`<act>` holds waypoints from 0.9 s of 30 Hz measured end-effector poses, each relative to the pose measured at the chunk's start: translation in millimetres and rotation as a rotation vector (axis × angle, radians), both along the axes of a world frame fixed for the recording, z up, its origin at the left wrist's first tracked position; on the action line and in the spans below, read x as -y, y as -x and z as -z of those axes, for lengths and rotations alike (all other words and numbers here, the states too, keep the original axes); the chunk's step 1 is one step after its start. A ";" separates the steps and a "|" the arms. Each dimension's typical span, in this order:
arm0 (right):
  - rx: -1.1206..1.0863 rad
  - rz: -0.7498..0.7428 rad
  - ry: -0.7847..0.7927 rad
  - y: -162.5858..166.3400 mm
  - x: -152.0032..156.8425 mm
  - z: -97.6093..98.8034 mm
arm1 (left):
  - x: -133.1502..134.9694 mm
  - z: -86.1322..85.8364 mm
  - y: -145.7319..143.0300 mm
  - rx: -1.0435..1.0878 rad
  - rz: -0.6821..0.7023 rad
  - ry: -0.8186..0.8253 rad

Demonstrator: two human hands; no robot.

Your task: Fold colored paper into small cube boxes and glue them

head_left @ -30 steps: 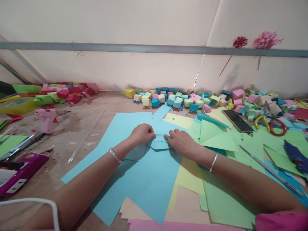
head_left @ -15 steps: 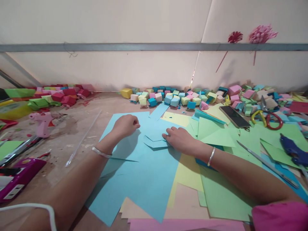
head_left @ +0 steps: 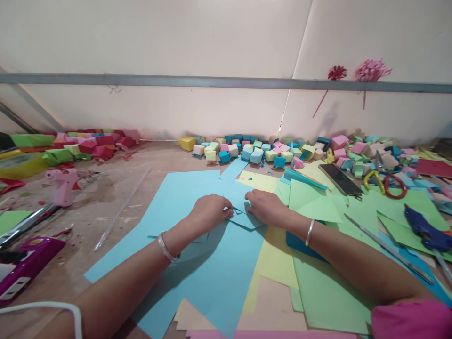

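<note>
A small cut and folded piece of light blue paper [head_left: 244,220], with narrow flaps along its edge, lies between my hands. My left hand [head_left: 212,208] pinches its left side with thumb and forefinger; what exactly lies between the fingertips is partly hidden. On the right side of the piece, my right hand [head_left: 265,206] is curled with its fingertips gripping the paper. Beneath both hands spread large light blue sheets [head_left: 212,278], overlapping one another. A narrow blue strip [head_left: 233,170] points away toward the back.
Small paper boxes [head_left: 233,149] line the wall. At right are green sheets [head_left: 332,287], a phone [head_left: 341,179], scissors [head_left: 384,183], a long thin blade [head_left: 388,249] and a blue glue gun [head_left: 425,228]. A pink glue gun [head_left: 62,186] and a purple power strip [head_left: 30,263] stand left.
My left hand has moved right and slightly down, from above the sheet to the small paper piece. My right hand stays beside it, its fingers more curled. A blue sheet has shifted left.
</note>
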State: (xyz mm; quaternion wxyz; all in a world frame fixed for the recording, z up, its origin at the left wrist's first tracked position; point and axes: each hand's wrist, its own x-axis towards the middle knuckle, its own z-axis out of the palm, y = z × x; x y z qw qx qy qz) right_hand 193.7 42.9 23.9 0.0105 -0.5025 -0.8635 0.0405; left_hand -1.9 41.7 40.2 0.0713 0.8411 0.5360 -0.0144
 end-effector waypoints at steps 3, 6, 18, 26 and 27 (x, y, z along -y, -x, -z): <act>-0.024 0.002 0.037 0.1 3.6 -0.8 | -0.7 3.2 0.4 0.000 0.011 -0.042; -0.041 -0.046 0.093 0.7 5.6 -0.6 | 2.0 5.0 -2.2 0.015 0.012 -0.069; -0.024 -0.219 -0.137 -6.7 -4.0 -4.8 | 3.6 22.5 -8.2 0.357 -0.011 -0.108; -0.045 -0.177 -0.177 -5.7 -3.9 -9.0 | 3.9 5.1 -7.5 0.245 -0.143 -0.074; -0.044 -0.203 -0.145 -6.4 -2.9 -12.0 | 1.5 3.5 -5.8 0.266 -0.170 -0.097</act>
